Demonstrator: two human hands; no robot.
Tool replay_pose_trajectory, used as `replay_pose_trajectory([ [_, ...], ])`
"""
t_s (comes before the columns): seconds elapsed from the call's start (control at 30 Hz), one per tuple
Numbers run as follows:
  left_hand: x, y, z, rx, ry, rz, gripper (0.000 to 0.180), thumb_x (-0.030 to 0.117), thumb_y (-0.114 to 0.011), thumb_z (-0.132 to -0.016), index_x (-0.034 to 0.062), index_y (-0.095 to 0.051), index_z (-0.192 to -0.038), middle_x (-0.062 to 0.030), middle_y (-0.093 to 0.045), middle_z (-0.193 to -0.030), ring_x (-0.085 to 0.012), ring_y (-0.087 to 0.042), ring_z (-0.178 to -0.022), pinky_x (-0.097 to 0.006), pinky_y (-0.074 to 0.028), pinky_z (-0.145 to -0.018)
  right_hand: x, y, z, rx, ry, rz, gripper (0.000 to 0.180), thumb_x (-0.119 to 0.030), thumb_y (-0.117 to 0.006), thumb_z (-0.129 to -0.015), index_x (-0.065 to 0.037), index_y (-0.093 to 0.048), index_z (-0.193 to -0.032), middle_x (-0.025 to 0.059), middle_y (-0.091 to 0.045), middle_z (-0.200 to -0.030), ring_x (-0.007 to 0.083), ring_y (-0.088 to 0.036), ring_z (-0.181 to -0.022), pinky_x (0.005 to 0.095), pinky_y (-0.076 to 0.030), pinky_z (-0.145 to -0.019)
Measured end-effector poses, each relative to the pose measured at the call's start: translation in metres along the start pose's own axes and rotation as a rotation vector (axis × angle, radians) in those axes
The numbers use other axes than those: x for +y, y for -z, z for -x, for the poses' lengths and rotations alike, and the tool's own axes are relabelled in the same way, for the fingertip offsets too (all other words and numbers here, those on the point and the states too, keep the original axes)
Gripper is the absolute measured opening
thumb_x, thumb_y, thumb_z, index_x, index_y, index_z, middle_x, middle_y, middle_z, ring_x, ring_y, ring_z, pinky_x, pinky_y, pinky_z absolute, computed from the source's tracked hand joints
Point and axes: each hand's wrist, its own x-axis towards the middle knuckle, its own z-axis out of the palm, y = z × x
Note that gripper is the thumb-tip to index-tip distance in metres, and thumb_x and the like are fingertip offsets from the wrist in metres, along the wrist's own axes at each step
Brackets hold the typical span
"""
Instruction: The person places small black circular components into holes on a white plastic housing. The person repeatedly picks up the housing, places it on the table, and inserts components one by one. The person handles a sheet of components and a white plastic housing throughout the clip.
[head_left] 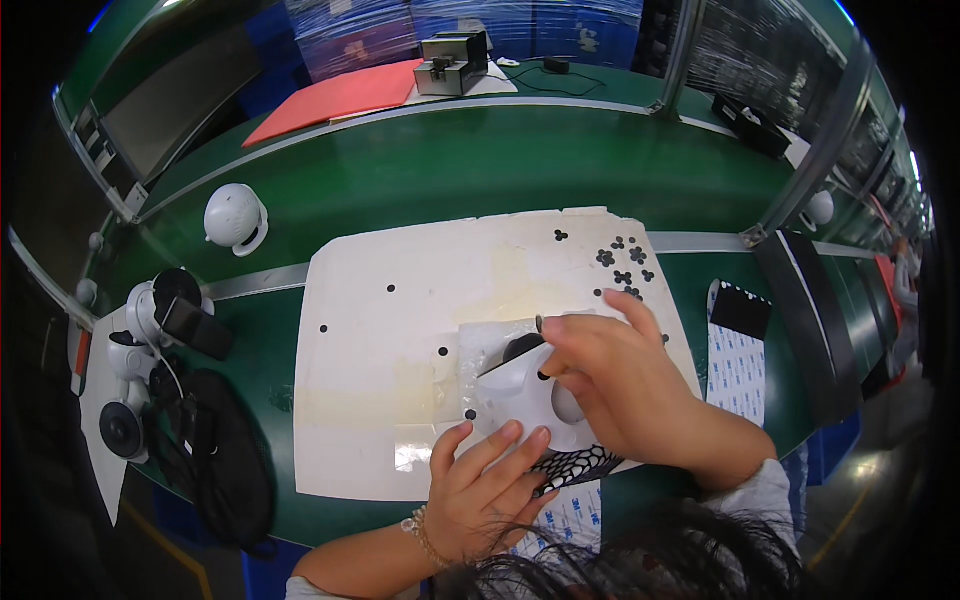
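Note:
On the white board (370,420) a white camera-like device (520,395) with a black part lies on a clear plastic-wrapped piece (472,345). The fingers of my left hand (490,490) are bent against its near side, steadying it. Over its far right side, my right hand (630,385) has its thumb and index finger pinched at a small black round pad (540,324). My right hand hides part of the device. Beneath my left fingers, a black sheet (575,466) with a pattern of pale rings pokes out, above a printed white backing sheet (575,515).
Loose black dots (443,352) and small black dot clusters (622,278) lie on the board. Similar white devices stand left: one upright (236,218), others beside a black bag (225,450). A black strip (808,330) and another backing sheet (735,370) lie right.

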Motion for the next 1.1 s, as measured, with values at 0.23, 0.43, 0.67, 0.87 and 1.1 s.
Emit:
replay_pose_trajectory([
  [0.23, -0.003, -0.004, 0.003, 0.007, -0.048, -0.051, 0.015, 0.022, -0.064, -0.073, 0.012, -0.061, -0.082, -0.005, -0.051, -0.121, -0.0233, -0.039, -0.118, -0.049, -0.023, -0.097, 0.005, 0.008, 0.028, 0.158, -0.003, -0.107, 0.02, -0.011, -0.063, -0.074, -0.012, -0.059, -0.093, 0.0089, -0.05, -0.112, 0.0329, -0.035, -0.119, 0.0445, -0.02, -0.099],
  [0.43, -0.004, -0.006, -0.001, 0.051, -0.08, -0.052, 0.015, 0.022, -0.065, -0.072, 0.0092, -0.06, -0.079, -0.0072, -0.053, -0.118, -0.0247, -0.042, -0.116, -0.05, -0.024, -0.097, 0.004, -0.01, 0.042, -0.008, -0.12, -0.269, 0.004, -0.011, -0.06, -0.078, -0.01, -0.056, -0.08, 0.0124, -0.039, -0.124, 0.0384, -0.022, -0.125, 0.0452, -0.019, -0.1],
  [0.67, -0.002, -0.006, -0.003, 0.095, -0.027, -0.015, 0.015, 0.022, -0.066, -0.072, 0.0085, -0.059, -0.072, -0.003, -0.058, -0.114, -0.0205, -0.048, -0.11, -0.047, -0.026, -0.094, 0.002, -0.011, 0.041, -0.019, -0.092, -0.27, 0.004, -0.01, -0.059, -0.078, -0.009, -0.055, -0.079, 0.0126, -0.04, -0.123, 0.0391, -0.025, -0.124, 0.0457, -0.021, -0.099],
  [0.87, -0.002, -0.007, -0.005, 0.106, -0.025, -0.01, 0.016, 0.023, -0.066, -0.072, 0.0083, -0.058, -0.072, -0.0025, -0.058, -0.112, -0.0202, -0.049, -0.109, -0.046, -0.027, -0.094, 0.001, -0.014, 0.044, 0.052, -0.048, -0.151, 0.005, -0.01, -0.059, -0.076, -0.011, -0.055, -0.079, 0.0093, -0.044, -0.12, 0.0358, -0.032, -0.121, 0.0483, -0.02, -0.097],
  [1.1, -0.001, -0.008, -0.005, 0.125, -0.025, -0.006, 0.018, 0.023, -0.066, -0.072, 0.0082, -0.057, -0.07, -0.0029, -0.058, -0.113, -0.0208, -0.049, -0.108, -0.046, -0.027, -0.094, -0.006, -0.012, 0.06, 0.166, 0.096, 0.362, 0.014, -0.026, -0.064, -0.073, -0.018, -0.061, -0.085, -0.0001, -0.051, -0.116, 0.0237, -0.04, -0.117, 0.0486, -0.013, -0.098],
])
